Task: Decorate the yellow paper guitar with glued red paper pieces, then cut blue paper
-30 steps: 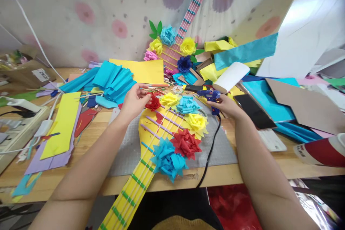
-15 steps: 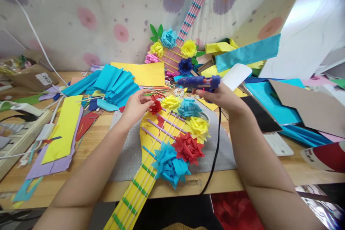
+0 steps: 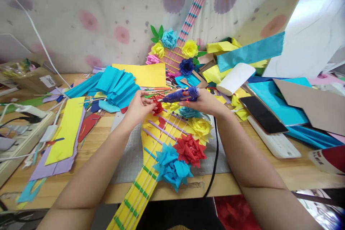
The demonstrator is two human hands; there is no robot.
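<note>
Glue gun (image 3: 181,95) clamped in right hand (image 3: 208,103) swung left, part-hiding yellow paper flower (image 3: 169,107); left hand (image 3: 138,110) pinched red paper flower (image 3: 158,107).

A pink paper guitar (image 3: 192,15) leans upright against a flower-printed cloth (image 3: 105,3). At the right, a black phone (image 3: 265,115) lies partly over a white slab (image 3: 279,143) — a red-and-white cup (image 3: 330,160) (cut off by the view's edge) near them. At the far left, a power strip (image 3: 32,129) sits near a cardboard box (image 3: 33,79).

Blue glue gun (image 3: 181,95), yellow guitar (image 3: 147,142) with green bands, crimson flower (image 3: 157,105), purple-and-pink flower-patterned backdrop (image 3: 107,10)
</note>
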